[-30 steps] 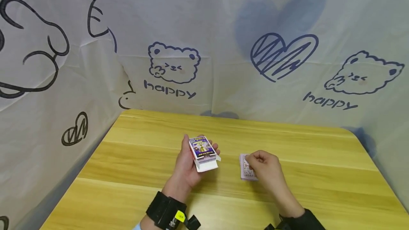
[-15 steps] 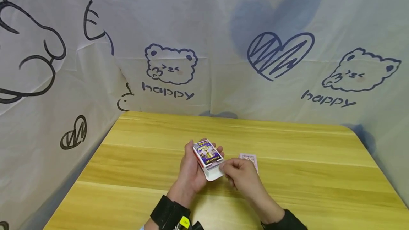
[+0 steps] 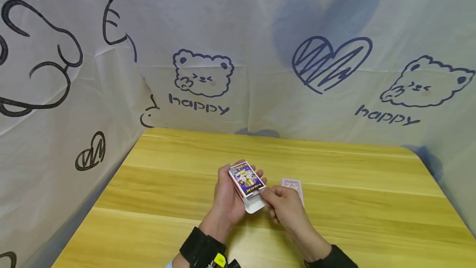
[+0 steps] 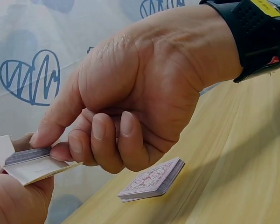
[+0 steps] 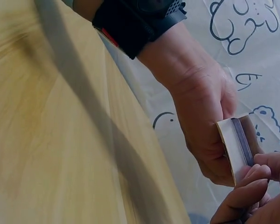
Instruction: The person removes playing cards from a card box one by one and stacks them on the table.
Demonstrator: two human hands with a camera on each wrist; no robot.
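Note:
My left hand [image 3: 227, 202], palm up, grips a small purple playing-card box [image 3: 246, 178] with yellow lettering. The box's open end faces me, its white flap [image 4: 39, 170] folded out. A packet of cards [image 4: 28, 156] shows edge-on inside the mouth. With thumb and forefinger, my right hand [image 3: 288, 210] pinches at the edge of these cards; its other fingers are curled in, as the left wrist view shows. Beside it on the table lies a neat stack of playing cards [image 4: 151, 179], patterned back up, partly covered by the right hand in the head view.
The wood-grain table [image 3: 167, 177] extends around both hands. White cloth walls [image 3: 260, 53] with drawn bears and hearts enclose it at the back and sides. Black straps [image 3: 201, 245] with cameras sit on both wrists.
The right hand has left the stack on the table and moved left to the box mouth. The left hand has shifted slightly right with the box.

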